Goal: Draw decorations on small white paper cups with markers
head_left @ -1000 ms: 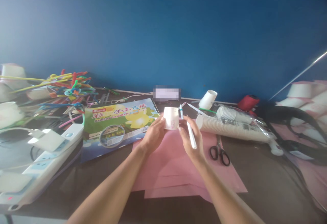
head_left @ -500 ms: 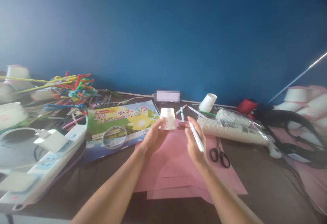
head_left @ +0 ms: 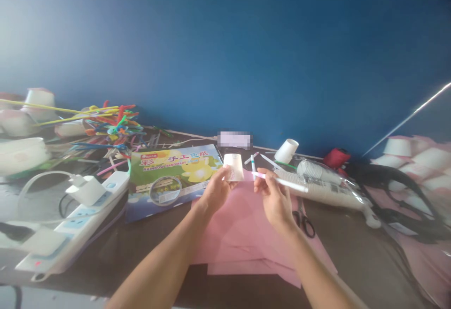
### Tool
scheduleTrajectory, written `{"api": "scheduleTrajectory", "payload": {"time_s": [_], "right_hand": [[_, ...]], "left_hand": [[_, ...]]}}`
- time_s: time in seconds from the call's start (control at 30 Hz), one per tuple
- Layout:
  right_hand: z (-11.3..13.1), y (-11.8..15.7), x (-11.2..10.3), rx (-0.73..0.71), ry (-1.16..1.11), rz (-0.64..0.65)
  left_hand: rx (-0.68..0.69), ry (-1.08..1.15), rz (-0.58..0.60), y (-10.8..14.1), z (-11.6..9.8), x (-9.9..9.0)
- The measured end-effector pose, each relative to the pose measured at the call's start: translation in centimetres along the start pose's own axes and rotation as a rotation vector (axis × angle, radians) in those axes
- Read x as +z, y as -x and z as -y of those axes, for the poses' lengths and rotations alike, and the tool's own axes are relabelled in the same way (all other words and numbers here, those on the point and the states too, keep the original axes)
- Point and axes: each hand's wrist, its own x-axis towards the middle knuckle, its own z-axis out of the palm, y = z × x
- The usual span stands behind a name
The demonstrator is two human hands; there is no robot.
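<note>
Head view: left hand [head_left: 215, 190] holds cup [head_left: 234, 166], right hand [head_left: 277, 203] marker [head_left: 295, 186]; open gap between.

The small white paper cup [head_left: 232, 163] is up in the person's left hand [head_left: 214, 190], raised over the work surface, with faint pink marks on the side I can see. Just beside it, not touching, the slim white marker pen with a pink end [head_left: 293, 185] lies slantwise in the right hand [head_left: 277, 203], pink end towards the cup.
</note>
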Motion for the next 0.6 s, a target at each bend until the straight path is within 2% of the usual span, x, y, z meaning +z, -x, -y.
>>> {"api": "scheduleTrajectory", "payload": {"time_s": [0.13, 0.27, 0.4, 0.5, 0.6], "right_hand": [[0.4, -0.5, 0.7, 0.007, 0.015, 0.047], [-1.0, -0.5, 0.9, -0.051, 0.077, 0.058], [-2.3, 0.1, 0.8, -0.1, 0.142, 0.106], [-2.5, 0.5, 0.5, -0.096, 0.206, 0.145], [-2.4, 0.7, 0.4, -0.07, 0.22, 0.13]], "left_hand": [[0.013, -0.006, 0.035, -0.3, 0.3, -0.4], [0.023, -0.058, 0.003, -0.4, 0.4, -0.7], [0.034, -0.129, 0.036, -0.3, 0.3, -0.9], [0.044, -0.157, 0.033, -0.4, 0.4, -1.0], [0.041, -0.176, 0.035, -0.5, 0.6, -1.0]]}}
